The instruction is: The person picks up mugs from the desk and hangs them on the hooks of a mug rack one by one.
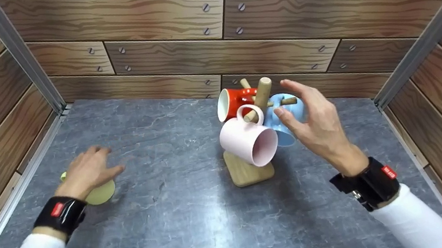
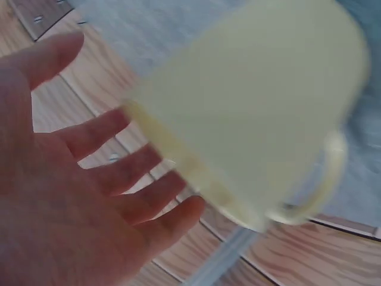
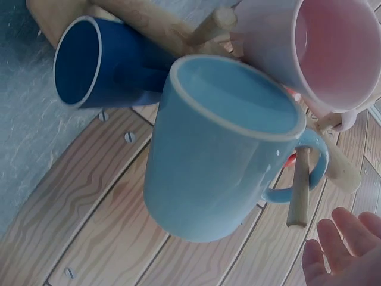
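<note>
My left hand (image 1: pixel 88 172) hovers over a pale yellow mug (image 1: pixel 102 193), its fingers loosely extended. In the left wrist view the fingertips are beside the rim of that mug (image 2: pixel 244 107); whether they touch it I cannot tell. My right hand (image 1: pixel 318 124) is beside a wooden mug tree (image 1: pixel 263 91), fingers and thumb spread apart and holding nothing. Nearest to it, a light blue mug (image 3: pixel 220 161) hangs by its handle from a peg (image 3: pixel 299 190). A pink mug (image 1: pixel 244 140) and a red mug (image 1: pixel 237 101) hang there too.
A dark blue mug (image 3: pixel 113 65) also shows on the tree in the right wrist view. The tree's square wooden base (image 1: pixel 250 173) stands on a grey marbled tabletop (image 1: pixel 173 218). Wood-patterned walls (image 1: pixel 166 57) with metal corner posts (image 1: pixel 23 55) enclose the table at the back and sides.
</note>
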Demonstrator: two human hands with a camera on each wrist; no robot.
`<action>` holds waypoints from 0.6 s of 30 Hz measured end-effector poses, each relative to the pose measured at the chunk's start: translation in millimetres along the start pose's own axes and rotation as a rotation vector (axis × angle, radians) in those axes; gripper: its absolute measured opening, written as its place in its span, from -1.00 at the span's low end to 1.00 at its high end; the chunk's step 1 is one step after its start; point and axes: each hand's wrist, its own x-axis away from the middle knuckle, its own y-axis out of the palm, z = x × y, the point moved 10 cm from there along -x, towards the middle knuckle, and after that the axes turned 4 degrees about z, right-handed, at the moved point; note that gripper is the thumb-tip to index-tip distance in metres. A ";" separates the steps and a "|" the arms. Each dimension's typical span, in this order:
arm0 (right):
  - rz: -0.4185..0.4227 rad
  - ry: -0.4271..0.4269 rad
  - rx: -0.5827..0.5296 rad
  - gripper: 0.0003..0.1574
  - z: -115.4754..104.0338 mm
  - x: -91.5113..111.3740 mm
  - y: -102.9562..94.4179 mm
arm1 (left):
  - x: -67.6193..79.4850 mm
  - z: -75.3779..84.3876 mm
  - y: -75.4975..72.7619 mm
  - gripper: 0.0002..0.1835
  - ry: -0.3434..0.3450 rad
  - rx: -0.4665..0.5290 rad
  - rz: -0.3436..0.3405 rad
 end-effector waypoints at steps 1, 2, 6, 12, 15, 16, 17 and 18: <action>0.001 0.002 -0.007 -0.31 -0.4 0.7 0.4 | 4.1 -6.6 1.0 0.04 -0.018 0.001 -0.001; 0.001 0.002 -0.013 -0.31 -1.0 1.1 0.8 | 7.8 -12.2 1.3 0.08 -0.029 0.002 0.007; 0.002 0.000 -0.023 -0.31 -3.4 1.8 3.1 | 18.0 -29.2 -0.3 0.15 -0.070 -0.005 0.052; -0.003 0.000 -0.031 -0.32 -4.0 1.4 7.4 | 22.0 -42.3 -0.4 0.08 -0.100 -0.009 0.076; 0.000 -0.002 -0.039 -0.33 -4.9 1.0 8.5 | 22.0 -45.6 0.9 0.08 -0.102 0.000 0.074; 0.004 -0.003 -0.041 -0.33 -5.4 0.8 8.6 | 22.1 -46.4 0.8 0.09 -0.099 0.005 0.074; 0.010 -0.004 -0.046 -0.34 -6.0 0.5 8.4 | 22.3 -46.8 0.8 0.08 -0.094 0.009 0.075; 0.018 -0.005 -0.050 -0.35 -6.6 0.1 8.3 | 22.6 -47.2 0.6 0.08 -0.088 0.013 0.075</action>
